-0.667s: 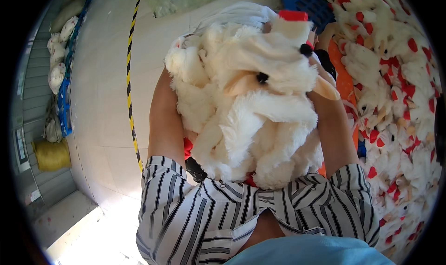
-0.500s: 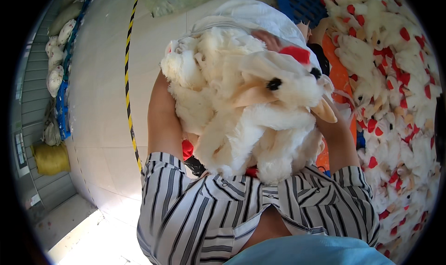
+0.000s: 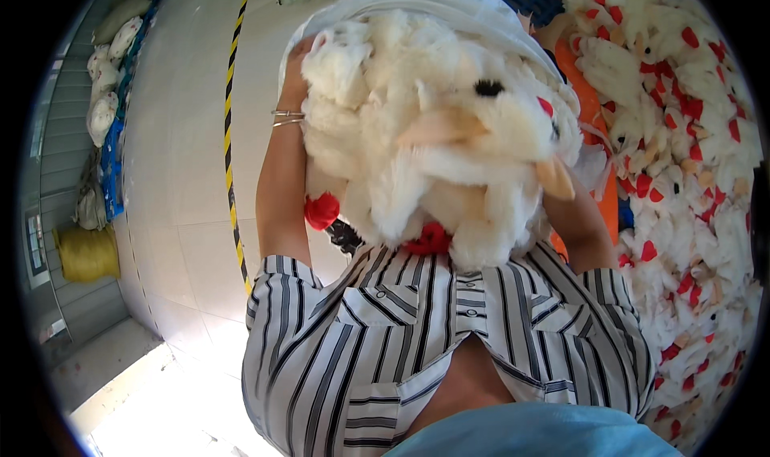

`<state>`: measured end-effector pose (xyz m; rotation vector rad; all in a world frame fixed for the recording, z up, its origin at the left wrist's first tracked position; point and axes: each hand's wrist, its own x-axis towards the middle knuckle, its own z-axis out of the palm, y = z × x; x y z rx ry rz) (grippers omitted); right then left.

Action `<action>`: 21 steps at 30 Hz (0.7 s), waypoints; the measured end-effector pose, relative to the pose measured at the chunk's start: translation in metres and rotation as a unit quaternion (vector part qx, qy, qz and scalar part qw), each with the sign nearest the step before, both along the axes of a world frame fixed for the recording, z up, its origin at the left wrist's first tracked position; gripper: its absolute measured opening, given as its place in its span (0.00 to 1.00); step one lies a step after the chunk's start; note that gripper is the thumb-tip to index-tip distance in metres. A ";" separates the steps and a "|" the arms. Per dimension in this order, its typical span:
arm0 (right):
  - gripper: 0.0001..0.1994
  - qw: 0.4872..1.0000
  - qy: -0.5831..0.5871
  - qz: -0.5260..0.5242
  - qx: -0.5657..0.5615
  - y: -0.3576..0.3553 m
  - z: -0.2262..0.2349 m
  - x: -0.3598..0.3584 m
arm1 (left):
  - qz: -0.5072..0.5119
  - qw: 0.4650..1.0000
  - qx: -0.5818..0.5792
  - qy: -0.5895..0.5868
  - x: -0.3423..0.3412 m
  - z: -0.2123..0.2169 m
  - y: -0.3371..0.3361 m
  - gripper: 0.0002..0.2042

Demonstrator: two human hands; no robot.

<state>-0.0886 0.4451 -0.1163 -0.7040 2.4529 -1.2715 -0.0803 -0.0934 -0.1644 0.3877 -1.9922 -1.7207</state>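
Against the person's chest, head view: an armful of white plush chickens [image 3: 433, 136] is held high, with beaks, black eyes and red combs showing. Left hand [image 3: 298, 60], bangles at the wrist, presses the bundle's upper left side; whether its fingers are closed cannot be told. Right hand is hidden behind the plush, grip not visible. To the right lies a large pile of like toys [image 3: 682, 160]. A yellow-black floor stripe [image 3: 233, 136] runs at left.
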 end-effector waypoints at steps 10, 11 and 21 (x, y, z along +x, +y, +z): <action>0.14 0.971 0.194 0.137 -0.002 -0.257 0.022 -0.040 | -0.148 0.945 -0.273 0.100 0.071 0.153 0.177 0.31; 0.14 0.970 0.200 0.138 0.014 -0.269 0.020 -0.037 | -0.147 0.936 -0.308 0.085 0.074 0.159 0.186 0.32; 0.11 0.980 0.184 0.076 -0.001 -0.253 0.049 -0.088 | -0.118 0.893 -0.423 0.100 0.098 0.173 0.154 0.25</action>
